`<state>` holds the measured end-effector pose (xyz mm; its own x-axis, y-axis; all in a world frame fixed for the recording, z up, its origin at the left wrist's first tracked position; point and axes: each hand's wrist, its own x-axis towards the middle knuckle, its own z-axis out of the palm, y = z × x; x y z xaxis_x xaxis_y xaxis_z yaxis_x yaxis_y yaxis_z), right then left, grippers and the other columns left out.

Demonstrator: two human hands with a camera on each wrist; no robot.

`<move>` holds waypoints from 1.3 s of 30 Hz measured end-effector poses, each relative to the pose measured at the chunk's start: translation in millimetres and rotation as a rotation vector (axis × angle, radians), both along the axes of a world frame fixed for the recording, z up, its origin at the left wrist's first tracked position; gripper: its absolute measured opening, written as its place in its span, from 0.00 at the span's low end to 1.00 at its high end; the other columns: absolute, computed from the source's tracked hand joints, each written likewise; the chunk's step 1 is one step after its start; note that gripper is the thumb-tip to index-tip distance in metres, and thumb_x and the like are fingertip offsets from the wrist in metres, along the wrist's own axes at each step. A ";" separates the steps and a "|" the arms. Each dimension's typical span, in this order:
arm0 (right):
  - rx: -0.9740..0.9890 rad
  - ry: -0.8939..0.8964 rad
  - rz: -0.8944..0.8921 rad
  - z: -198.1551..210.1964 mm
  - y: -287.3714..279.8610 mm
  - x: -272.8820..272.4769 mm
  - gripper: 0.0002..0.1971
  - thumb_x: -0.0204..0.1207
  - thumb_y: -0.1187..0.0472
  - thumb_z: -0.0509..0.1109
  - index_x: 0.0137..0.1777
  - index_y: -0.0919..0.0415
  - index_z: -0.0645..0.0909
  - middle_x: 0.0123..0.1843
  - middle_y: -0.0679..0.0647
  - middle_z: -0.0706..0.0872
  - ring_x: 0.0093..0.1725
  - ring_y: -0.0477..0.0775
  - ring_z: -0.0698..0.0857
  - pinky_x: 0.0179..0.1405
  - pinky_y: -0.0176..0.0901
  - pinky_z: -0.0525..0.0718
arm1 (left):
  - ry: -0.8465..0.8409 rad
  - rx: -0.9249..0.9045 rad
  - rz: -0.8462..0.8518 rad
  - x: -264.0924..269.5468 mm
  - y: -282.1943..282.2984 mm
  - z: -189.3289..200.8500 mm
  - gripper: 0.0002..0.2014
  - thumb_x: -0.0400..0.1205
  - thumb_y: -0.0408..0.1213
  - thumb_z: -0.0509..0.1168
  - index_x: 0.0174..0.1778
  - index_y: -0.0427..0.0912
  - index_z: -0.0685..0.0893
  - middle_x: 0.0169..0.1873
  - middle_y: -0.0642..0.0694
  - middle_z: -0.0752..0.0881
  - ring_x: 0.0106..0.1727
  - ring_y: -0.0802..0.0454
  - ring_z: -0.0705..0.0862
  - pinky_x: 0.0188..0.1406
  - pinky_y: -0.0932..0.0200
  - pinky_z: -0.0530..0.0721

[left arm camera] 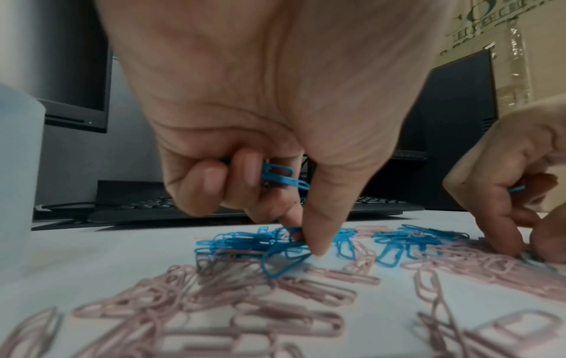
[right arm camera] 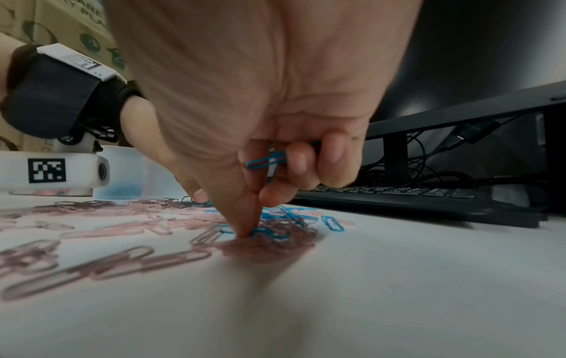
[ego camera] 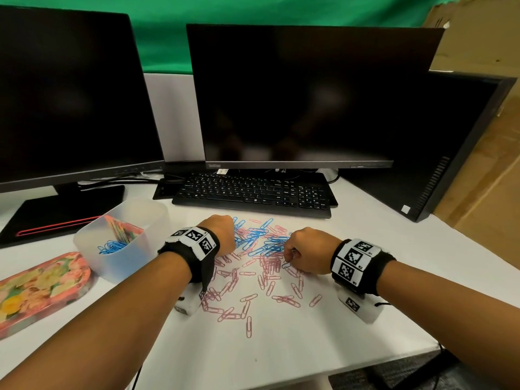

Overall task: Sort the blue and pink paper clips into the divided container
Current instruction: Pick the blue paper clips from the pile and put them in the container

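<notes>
- Blue clips (ego camera: 254,240) and pink clips (ego camera: 270,273) lie scattered on the white desk (ego camera: 323,342), in front of the keyboard (ego camera: 253,192). The blue ones cluster at the far side of the spread; the pink ones spread nearer the person.
- The container (ego camera: 118,246), translucent, stands left of the spread. Its near compartment holds a heap of blue clips (ego camera: 112,247); the far one shows a patterned sheet, and whether it holds clips cannot be told.
- The left hand (left arm camera: 260,109) is over the blue cluster. Its curled fingers (left arm camera: 245,174) hold several blue clips (left arm camera: 280,178) against the palm, while thumb and forefinger tips pinch down at a blue clip in the pile (left arm camera: 285,261).
- The right hand (right arm camera: 269,97) is at the right of the spread, where blue and pink mix. Its curled fingers (right arm camera: 298,159) hold a blue clip (right arm camera: 266,162), and its thumb and forefinger tips press into the tangle on the desk.
- Each wrist carries a black band with checkered markers (ego camera: 195,240).
- A floral tray (ego camera: 42,288) lies left of the container.
- Two dark monitors (ego camera: 304,94) stand behind the keyboard, and a black computer case (ego camera: 439,153) stands at the right.
</notes>
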<state>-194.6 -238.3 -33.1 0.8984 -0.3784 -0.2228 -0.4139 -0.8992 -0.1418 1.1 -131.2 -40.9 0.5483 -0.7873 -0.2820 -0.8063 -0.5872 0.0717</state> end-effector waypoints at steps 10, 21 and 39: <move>0.083 0.019 -0.040 4.9 3.6 -3.5 0.07 0.75 0.62 0.60 0.42 0.56 0.80 0.45 0.50 0.84 0.43 0.53 0.80 0.37 0.42 0.78 | 0.130 -0.216 0.039 -3.9 9.5 8.6 0.07 0.80 0.39 0.65 0.41 0.39 0.84 0.43 0.43 0.85 0.45 0.45 0.83 0.40 0.59 0.78; 0.669 -0.372 -0.192 20.7 -7.7 27.9 0.08 0.77 0.69 0.67 0.51 0.57 0.82 0.28 0.43 0.84 0.27 0.42 0.79 0.28 0.33 0.77 | 0.609 -0.581 0.072 19.8 36.0 27.9 0.06 0.82 0.30 0.67 0.49 0.40 0.90 0.32 0.57 0.87 0.27 0.70 0.82 0.29 0.74 0.79; 1.184 -0.381 -0.251 68.1 110.9 169.5 0.10 0.82 0.74 0.58 0.52 0.68 0.81 0.35 0.59 0.76 0.29 0.52 0.79 0.21 0.37 0.80 | 0.685 -0.670 0.503 86.4 149.0 88.0 0.09 0.87 0.27 0.53 0.52 0.31 0.78 0.31 0.38 0.83 0.27 0.46 0.86 0.17 0.62 0.80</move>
